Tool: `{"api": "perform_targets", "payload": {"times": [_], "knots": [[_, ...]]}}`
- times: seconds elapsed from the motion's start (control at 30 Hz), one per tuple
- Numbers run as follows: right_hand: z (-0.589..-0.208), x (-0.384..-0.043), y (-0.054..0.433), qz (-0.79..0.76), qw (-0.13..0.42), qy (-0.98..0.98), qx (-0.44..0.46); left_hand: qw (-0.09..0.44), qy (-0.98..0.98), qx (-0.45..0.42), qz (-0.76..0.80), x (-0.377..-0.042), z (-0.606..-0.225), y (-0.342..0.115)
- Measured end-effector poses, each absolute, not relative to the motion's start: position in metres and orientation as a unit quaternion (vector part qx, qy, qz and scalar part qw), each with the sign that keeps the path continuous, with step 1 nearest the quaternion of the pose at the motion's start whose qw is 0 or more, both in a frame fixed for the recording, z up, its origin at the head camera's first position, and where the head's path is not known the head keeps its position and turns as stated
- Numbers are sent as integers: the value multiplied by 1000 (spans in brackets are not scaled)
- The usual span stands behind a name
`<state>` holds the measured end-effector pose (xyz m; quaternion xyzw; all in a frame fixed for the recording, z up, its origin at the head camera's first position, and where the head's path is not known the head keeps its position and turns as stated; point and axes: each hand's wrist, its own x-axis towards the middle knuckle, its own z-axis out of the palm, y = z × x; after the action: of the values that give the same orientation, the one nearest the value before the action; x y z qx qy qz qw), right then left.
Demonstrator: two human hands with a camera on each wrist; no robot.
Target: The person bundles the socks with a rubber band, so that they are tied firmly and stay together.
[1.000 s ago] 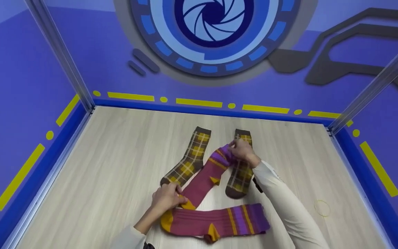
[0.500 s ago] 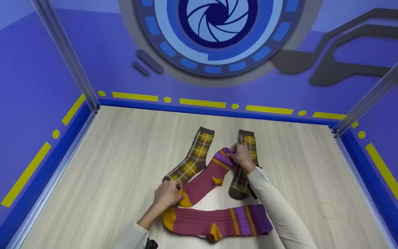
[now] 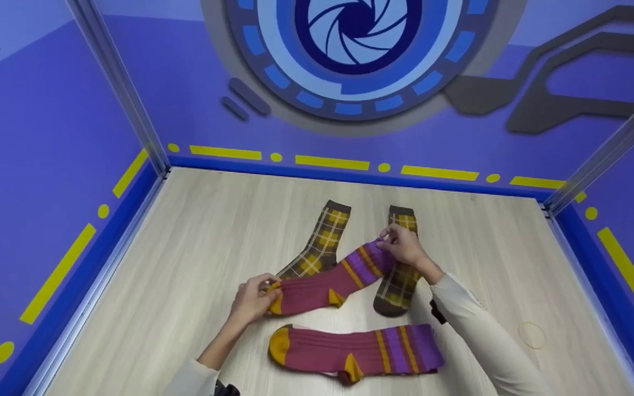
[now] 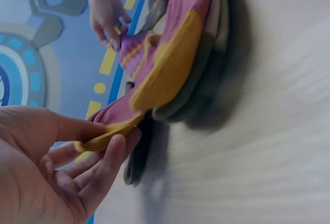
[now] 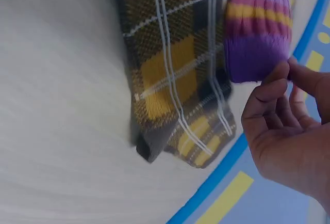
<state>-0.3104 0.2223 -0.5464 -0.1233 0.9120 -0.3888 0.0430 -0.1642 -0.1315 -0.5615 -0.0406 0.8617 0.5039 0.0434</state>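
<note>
Both hands stretch one striped maroon sock [image 3: 306,294] between them, partly over two plaid socks. My left hand [image 3: 252,300] pinches its mustard toe, between thumb and fingers in the left wrist view [image 4: 111,136]. At the purple cuff [image 5: 258,59], my right hand [image 3: 405,246] pinches a corner with thumb and forefinger. A matching striped sock [image 3: 322,352] lies flat nearer the body, toe to the left. The left brown-and-yellow plaid sock [image 3: 325,236] has its toe end covered by the held sock. The right plaid sock [image 3: 397,291] lies partly under the right hand and purple cuff.
A thin yellow rubber band [image 3: 532,335] lies on the pale wooden tabletop [image 3: 196,253] to the right. Blue printed walls [image 3: 196,110] enclose the table at the back and sides, with metal posts [image 3: 124,93] at the corners.
The left hand has moved the toe away from the body and slightly left, off the lower striped sock. The held sock now lies less steeply. The right hand keeps its pinch on the cuff.
</note>
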Motion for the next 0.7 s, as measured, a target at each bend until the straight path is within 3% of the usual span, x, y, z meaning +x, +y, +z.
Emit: {"api": "perform_targets", "payload": {"times": [0.13,0.3,0.57,0.7], "knots": [[-537,-302,232,-406,85,897,-155,19,832,-72,549,-166,-557,-142],[-529,-290,240,-415,67,896,-143,16,795,-92,600,-163,-547,-150],[-514,-268,251,-462,57,871,-158,73,724,-85,681,-148,-530,-159],[-506,-258,267,-483,112,848,-188,116,695,-80,705,-142,-522,-163]]}}
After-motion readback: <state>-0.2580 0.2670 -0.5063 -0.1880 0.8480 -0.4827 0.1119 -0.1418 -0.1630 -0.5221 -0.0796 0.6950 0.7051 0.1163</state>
